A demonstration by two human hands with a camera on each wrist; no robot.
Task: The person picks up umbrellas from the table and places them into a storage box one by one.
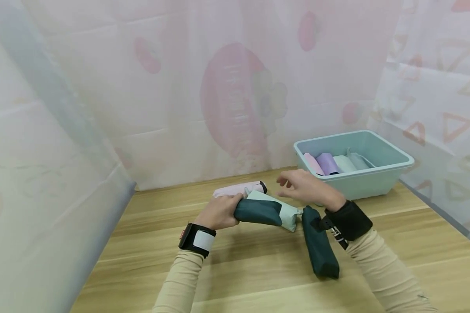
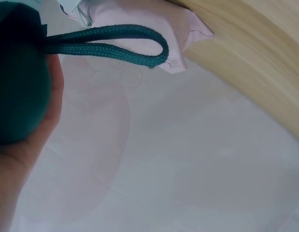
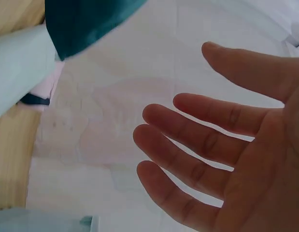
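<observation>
L hand (image 1: 219, 211) clamps handle end of folded teal umbrella (image 1: 264, 210), holding it off table (image 1: 258, 269); R hand (image 1: 305, 187) hovers above, fingers spread, empty; teal sleeve (image 1: 319, 243) lies alongside.

Perhaps seven folded umbrellas (image 1: 264, 211), one tub (image 1: 376, 178).

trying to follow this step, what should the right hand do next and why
Probably bring the right hand down onto the green and mint umbrella. The left hand grips one end; the right is open just above it, and the dark green sleeve lies empty nearby.
</observation>
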